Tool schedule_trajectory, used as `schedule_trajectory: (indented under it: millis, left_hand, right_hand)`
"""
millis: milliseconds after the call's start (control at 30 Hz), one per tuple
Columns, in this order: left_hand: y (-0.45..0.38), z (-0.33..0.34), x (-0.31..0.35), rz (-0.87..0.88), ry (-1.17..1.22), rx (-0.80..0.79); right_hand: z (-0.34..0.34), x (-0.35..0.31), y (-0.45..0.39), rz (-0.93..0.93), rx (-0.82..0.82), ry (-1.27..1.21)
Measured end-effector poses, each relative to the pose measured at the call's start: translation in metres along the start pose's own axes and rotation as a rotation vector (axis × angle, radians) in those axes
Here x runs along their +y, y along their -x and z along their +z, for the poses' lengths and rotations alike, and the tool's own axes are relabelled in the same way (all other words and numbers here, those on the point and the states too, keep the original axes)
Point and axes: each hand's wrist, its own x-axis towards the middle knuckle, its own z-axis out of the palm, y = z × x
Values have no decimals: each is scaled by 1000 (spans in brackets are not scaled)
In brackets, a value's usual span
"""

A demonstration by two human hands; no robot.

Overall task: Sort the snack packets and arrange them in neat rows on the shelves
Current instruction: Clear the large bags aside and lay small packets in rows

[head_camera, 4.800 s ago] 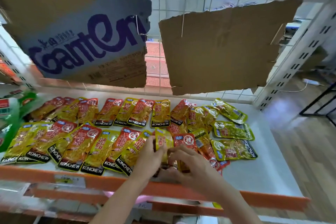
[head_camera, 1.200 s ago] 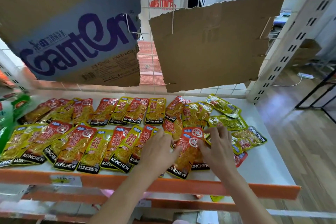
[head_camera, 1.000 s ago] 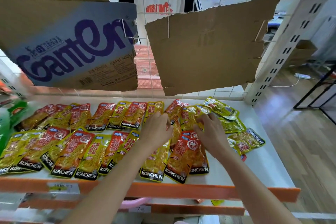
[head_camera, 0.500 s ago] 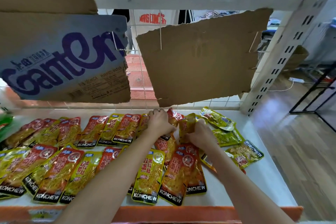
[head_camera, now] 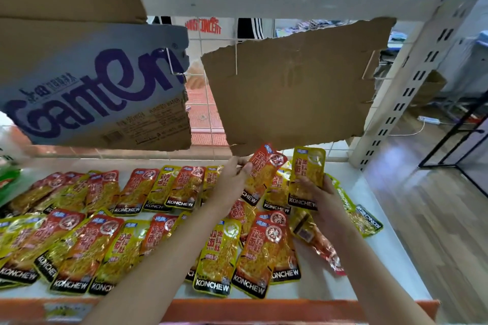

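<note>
Red and yellow KONCHEW snack packets lie in two overlapping rows on the white shelf (head_camera: 375, 266). My left hand (head_camera: 232, 179) grips a red packet (head_camera: 265, 171) by its left edge and holds it tilted above the back row. My right hand (head_camera: 317, 192) holds a yellow packet (head_camera: 306, 174) upright just to the right of it. Below them, a yellow packet (head_camera: 219, 258) and a red packet (head_camera: 266, 250) lie at the front row's right end. A few loose packets (head_camera: 364, 219) sit jumbled at the far right.
Two cardboard sheets, one printed in purple (head_camera: 95, 92) and one plain brown (head_camera: 290, 87), hang on the wire back panel. A white perforated upright (head_camera: 412, 82) stands at the right. An orange strip (head_camera: 237, 309) edges the shelf front. A person (head_camera: 211, 2) stands behind the rack.
Both hands left the front row, reached to the back, and lifted one packet each. The camera tilted upward, so the person behind the rack came into view.
</note>
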Motion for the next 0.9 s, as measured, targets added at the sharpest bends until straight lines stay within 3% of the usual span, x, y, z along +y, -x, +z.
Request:
schedule_trajectory:
  millis: [233, 400, 567, 700, 800, 900]
  left_hand:
    - [24, -4, 1, -109, 311, -4]
    - [36, -14, -5, -140, 318, 4]
    - [19, -30, -19, -225, -46, 67]
    - [4, -26, -20, -212, -401, 40]
    - [9, -25, -23, -83, -645, 67]
    - [30, -28, -23, 164, -783, 73]
  right_hand:
    - [25, -2, 27, -3, -168, -36]
    - [33, 0, 33, 0, -155, 26]
    - [34, 8, 2, 81, -71, 395]
    - [52, 11, -24, -21, -73, 969]
    - [56, 15, -22, -150, 0, 1415]
    - [59, 23, -8, -308, -50, 1578]
